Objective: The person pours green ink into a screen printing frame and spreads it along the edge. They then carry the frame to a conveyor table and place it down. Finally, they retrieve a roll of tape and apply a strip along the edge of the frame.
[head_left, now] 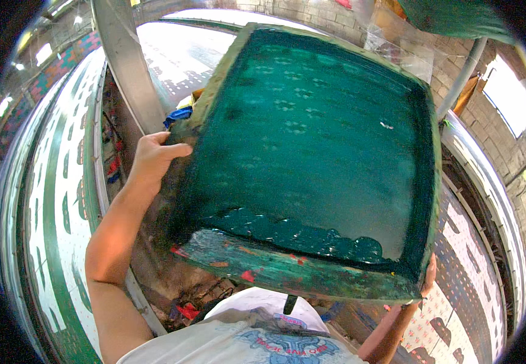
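Observation:
A large screen-printing frame with stained, paint-flecked edges is held up in front of me, tilted. Its mesh is green, with rows of faint lighter marks. Thick dark green ink is pooled along the side nearest my body. My left hand grips the frame's left edge, thumb on top and the other fingers partly hidden. At the near right corner, my right hand holds the frame from outside and below; most of its fingers are out of sight.
Long printing tables with patterned white material lie on the left and right. A grey metal post rises just beyond my left hand, near a blue cloth. A block wall and a pole stand at the right.

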A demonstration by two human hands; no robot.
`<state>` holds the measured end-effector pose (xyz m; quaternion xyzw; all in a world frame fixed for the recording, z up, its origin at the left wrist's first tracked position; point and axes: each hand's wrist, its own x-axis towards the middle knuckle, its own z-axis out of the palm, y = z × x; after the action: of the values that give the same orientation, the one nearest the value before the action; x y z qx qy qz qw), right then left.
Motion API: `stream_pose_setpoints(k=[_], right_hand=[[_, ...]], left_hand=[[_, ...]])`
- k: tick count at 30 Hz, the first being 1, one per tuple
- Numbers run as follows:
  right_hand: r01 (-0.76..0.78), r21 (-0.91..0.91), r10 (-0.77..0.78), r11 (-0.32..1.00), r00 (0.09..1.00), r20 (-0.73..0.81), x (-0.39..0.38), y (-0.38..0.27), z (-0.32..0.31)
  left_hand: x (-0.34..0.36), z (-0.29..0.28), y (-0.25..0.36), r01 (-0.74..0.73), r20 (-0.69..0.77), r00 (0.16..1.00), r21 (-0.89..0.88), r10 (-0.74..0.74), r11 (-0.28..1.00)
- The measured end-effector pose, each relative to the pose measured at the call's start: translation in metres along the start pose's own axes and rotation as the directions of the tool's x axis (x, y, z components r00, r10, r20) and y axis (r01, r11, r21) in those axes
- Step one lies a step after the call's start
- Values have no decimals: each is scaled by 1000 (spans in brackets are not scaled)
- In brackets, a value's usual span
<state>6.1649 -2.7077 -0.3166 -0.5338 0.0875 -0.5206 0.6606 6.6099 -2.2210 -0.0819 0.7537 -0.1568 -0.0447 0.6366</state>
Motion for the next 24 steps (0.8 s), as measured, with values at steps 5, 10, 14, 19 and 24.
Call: stream_pose_setpoints(k=[5,10,14,19,24], right_hand=[[118,-177,-119,977,993,4,-17,1,-59],[311,-414,-264,855,950,170,-16,6,-107],[278,-464,-288,841,956,52,17,16,-131],[291,-522,-343,802,939,-4,84,41,-156],[266,-525,-359,808,930,-83,151,74,-209]], left_hand=[[66,54,-10,-10,125,992,-3,10,1000],[122,103,-30,-187,162,973,133,165,973],[150,160,-17,-73,192,981,180,38,981],[199,249,-19,-94,235,969,90,71,991],[256,344,-12,-46,280,959,38,34,998]])
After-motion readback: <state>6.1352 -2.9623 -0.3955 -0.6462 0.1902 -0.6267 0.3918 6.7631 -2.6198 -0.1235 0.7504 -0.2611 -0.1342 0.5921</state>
